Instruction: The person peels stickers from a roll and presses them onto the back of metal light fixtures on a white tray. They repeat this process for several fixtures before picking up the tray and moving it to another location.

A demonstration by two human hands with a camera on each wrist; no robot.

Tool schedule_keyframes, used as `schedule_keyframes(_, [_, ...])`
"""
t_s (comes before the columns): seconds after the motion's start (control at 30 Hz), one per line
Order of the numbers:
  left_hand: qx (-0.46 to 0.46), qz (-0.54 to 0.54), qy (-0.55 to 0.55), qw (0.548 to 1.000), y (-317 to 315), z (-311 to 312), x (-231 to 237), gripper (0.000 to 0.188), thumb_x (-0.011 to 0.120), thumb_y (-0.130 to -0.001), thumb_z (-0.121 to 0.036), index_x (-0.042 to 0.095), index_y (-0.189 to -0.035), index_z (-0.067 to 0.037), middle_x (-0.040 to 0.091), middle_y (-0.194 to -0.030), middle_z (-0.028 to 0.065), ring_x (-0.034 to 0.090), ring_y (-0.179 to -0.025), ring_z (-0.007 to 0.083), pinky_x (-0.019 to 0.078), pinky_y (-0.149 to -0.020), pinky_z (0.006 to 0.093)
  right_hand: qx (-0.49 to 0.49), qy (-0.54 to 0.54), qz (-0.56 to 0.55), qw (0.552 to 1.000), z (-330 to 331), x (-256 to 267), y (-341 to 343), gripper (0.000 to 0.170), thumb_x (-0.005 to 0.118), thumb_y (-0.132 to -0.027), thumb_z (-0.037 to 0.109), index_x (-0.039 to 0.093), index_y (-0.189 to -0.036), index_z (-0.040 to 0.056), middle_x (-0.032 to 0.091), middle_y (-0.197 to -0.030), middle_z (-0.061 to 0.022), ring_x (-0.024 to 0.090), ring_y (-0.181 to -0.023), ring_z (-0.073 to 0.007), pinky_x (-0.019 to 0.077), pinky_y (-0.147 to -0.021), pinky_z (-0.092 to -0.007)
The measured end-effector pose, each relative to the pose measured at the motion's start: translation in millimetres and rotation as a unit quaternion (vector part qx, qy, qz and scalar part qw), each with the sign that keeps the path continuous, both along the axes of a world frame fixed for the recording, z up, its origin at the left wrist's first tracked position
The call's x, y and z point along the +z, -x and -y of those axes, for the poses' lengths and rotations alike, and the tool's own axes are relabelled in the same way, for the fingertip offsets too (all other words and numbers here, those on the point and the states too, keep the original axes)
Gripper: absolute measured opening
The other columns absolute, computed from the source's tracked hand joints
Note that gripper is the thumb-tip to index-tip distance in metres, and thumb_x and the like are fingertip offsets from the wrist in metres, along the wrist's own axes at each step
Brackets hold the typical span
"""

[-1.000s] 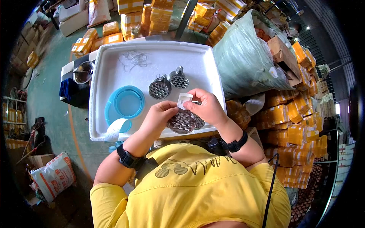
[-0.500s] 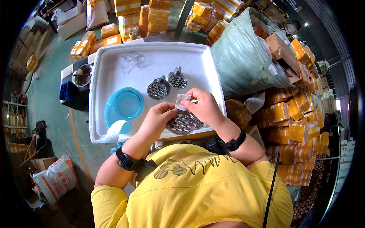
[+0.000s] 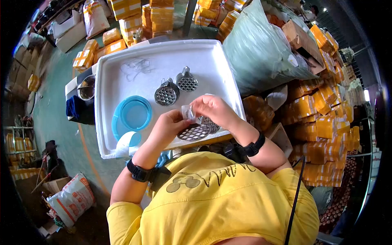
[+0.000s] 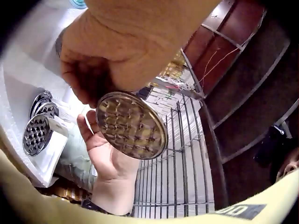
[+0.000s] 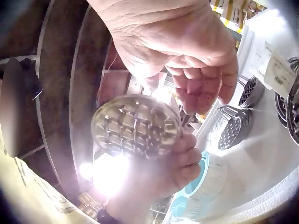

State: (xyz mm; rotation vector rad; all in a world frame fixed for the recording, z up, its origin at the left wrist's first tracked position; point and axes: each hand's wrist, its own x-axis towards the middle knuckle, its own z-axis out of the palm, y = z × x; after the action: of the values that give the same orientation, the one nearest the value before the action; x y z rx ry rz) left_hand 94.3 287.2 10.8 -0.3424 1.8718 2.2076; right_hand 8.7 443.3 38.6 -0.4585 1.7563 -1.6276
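Note:
My left hand [image 3: 168, 124] pinches the upper edge of a round metal disc [image 3: 193, 132] with a raised lattice pattern, held tilted over the near rim of the foam tray. A small white label [image 3: 188, 112] stands at the disc's top edge, by the left fingertips. My right hand [image 3: 216, 109] is close beside the label, its fingers loosely bent and the thumb apart from them in the right wrist view. Another patterned metal disc [image 3: 210, 124] lies partly hidden under the right hand. Two bundles of such discs, one nearer [image 3: 166, 94] and one farther [image 3: 188, 81], sit beyond the hands.
A light blue roll [image 3: 134, 113] with a white strip [image 3: 127, 143] lies at the left of the white foam tray [image 3: 104, 134]. Thin wires [image 3: 136, 67] lie at the back. A metal bowl [image 3: 86, 87] stands left; a large pale green sack [image 3: 257, 53] bulges at the right.
My right thumb has come off the label and the right fingers have opened slightly beside it. The disc has tilted in my left hand. The head view has shifted a little.

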Motion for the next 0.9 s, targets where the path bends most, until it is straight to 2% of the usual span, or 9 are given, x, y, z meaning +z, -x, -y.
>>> schedule_keyframes(0.07, [0.012, -0.001, -0.023, 1.000, -0.4, -1.2, -3.5, 0.020, 0.063, -0.078, -0.008, 0.056, -0.091, 0.004, 0.060, -0.080, 0.0059, 0.054, -0.071, 0.0084, 0.0454, -0.065, 0.0221, 0.071, 0.013, 0.001, 0.997, -6.8, -7.4, -3.1, 0.019, 0.062, -0.081, 0.013, 0.058, -0.092, -0.0010, 0.061, -0.086, -0.0049, 0.053, -0.078, -0.0077, 0.0454, -0.069, -0.0233])
schedule_keyframes(0.17, [0.008, -0.020, -0.006, 1.000, 1.2, -1.6, -12.7, 0.018, 0.062, -0.078, -0.005, 0.054, -0.090, 0.005, 0.060, -0.082, 0.0070, 0.056, -0.074, 0.0100, 0.0464, -0.067, 0.0227, 0.090, -0.033, -0.014, 0.995, -12.5, -20.7, -4.4, 0.018, 0.059, -0.081, 0.008, 0.055, -0.097, -0.0005, 0.059, -0.089, -0.0035, 0.053, -0.082, -0.0078, 0.0441, -0.075, -0.0227])
schedule_keyframes(0.3, [-0.003, -0.010, 0.021, 1.000, -0.7, -4.3, -13.0, 0.016, 0.060, -0.078, -0.002, 0.053, -0.090, 0.005, 0.059, -0.083, 0.0075, 0.057, -0.076, 0.0117, 0.0468, -0.068, 0.0235, 0.072, -0.057, -0.008, 0.996, -17.2, -35.5, -7.3, 0.014, 0.060, -0.079, 0.007, 0.059, -0.090, -0.0019, 0.062, -0.083, -0.0037, 0.054, -0.076, -0.0081, 0.0443, -0.071, -0.0236])
schedule_keyframes(0.4, [-0.016, -0.004, 0.029, 0.999, -0.5, -8.3, -17.7, 0.016, 0.060, -0.078, -0.002, 0.053, -0.090, 0.005, 0.059, -0.083, 0.0078, 0.056, -0.075, 0.0119, 0.0466, -0.068, 0.0238, 0.045, -0.003, 0.019, 0.999, -18.4, -31.6, -13.2, 0.012, 0.060, -0.077, 0.006, 0.060, -0.086, -0.0012, 0.063, -0.078, -0.0067, 0.055, -0.070, -0.0096, 0.0448, -0.067, -0.0248])
schedule_keyframes(0.5, [-0.025, -0.002, 0.051, 0.998, -0.7, -13.5, -21.2, 0.014, 0.060, -0.077, -0.003, 0.054, -0.088, 0.005, 0.060, -0.081, 0.0077, 0.056, -0.073, 0.0113, 0.0460, -0.066, 0.0240, 0.037, -0.142, -0.120, 0.982, -23.1, -19.7, -17.9, 0.011, 0.061, -0.075, 0.006, 0.061, -0.084, -0.0008, 0.063, -0.073, -0.0103, 0.056, -0.063, -0.0123, 0.0452, -0.063, -0.0269])
schedule_keyframes(0.53, [-0.029, -0.002, 0.062, 0.998, -0.8, -15.6, -21.8, 0.014, 0.059, -0.077, -0.003, 0.055, -0.088, 0.005, 0.060, -0.080, 0.0076, 0.055, -0.072, 0.0110, 0.0458, -0.065, 0.0241, 0.034, -0.141, -0.161, 0.976, -25.2, -23.9, -18.3, 0.012, 0.063, -0.072, 0.006, 0.061, -0.082, -0.0002, 0.062, -0.069, -0.0129, 0.058, -0.060, -0.0175, 0.0455, -0.060, -0.0297])
schedule_keyframes(0.63, [-0.060, 0.004, 0.177, 0.982, -1.6, -21.3, -21.4, 0.012, 0.059, -0.077, -0.003, 0.056, -0.086, 0.005, 0.061, -0.076, 0.0075, 0.055, -0.070, 0.0105, 0.0452, -0.063, 0.0246, 0.038, -0.147, -0.210, 0.966, -33.5, -37.2, -21.0, 0.012, 0.063, -0.072, 0.006, 0.061, -0.082, 0.0002, 0.062, -0.070, -0.0128, 0.060, -0.063, -0.0210, 0.0460, -0.059, -0.0304])
schedule_keyframes(0.8, [-0.092, -0.006, 0.190, 0.978, -1.0, -29.4, -22.9, 0.014, 0.060, -0.076, -0.004, 0.057, -0.087, 0.004, 0.061, -0.074, 0.0083, 0.054, -0.067, 0.0110, 0.0449, -0.061, 0.0252, 0.002, -0.084, -0.152, 0.985, -40.1, -38.9, -19.3, 0.014, 0.063, -0.071, 0.009, 0.059, -0.081, -0.0002, 0.060, -0.071, -0.0158, 0.060, -0.064, -0.0251, 0.0460, -0.059, -0.0322])
schedule_keyframes(0.9, [-0.080, -0.005, 0.142, 0.987, 1.0, -36.1, -30.7, 0.016, 0.061, -0.076, -0.006, 0.057, -0.087, 0.004, 0.061, -0.073, 0.0096, 0.053, -0.065, 0.0115, 0.0442, -0.060, 0.0255, 0.056, -0.131, -0.186, 0.972, -44.3, -34.7, -11.5, 0.014, 0.062, -0.075, 0.006, 0.056, -0.085, -0.0021, 0.059, -0.070, -0.0093, 0.055, -0.064, -0.0120, 0.0442, -0.059, -0.0270])
